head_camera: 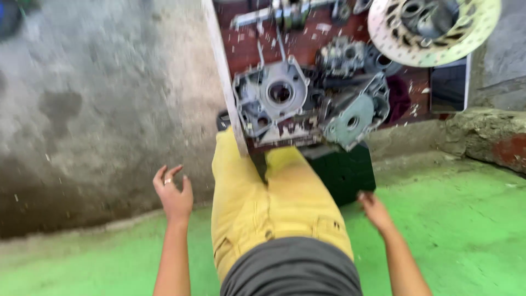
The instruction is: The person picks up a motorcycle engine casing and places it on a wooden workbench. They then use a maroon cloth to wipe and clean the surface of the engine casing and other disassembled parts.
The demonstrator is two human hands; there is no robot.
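My left hand (173,192) hangs free to the left of my yellow trousers (274,208), fingers apart and curled, a ring on one finger, holding nothing. My right hand (374,209) is low on the right, beside a dark green box (345,172), fingers loosely bent and holding nothing. Ahead of my knees, a reddish board (246,44) carries grey metal engine case halves (279,98), with a second case part (353,118) to their right. Both hands are well short of these parts.
A perforated brake disc with hub (433,27) lies at the board's top right, and a shaft with gears (290,13) at the top. A dark flat panel (449,87) sits beside the board. Grey concrete floor (98,109) spreads left; green painted floor (466,219) lies right and below.
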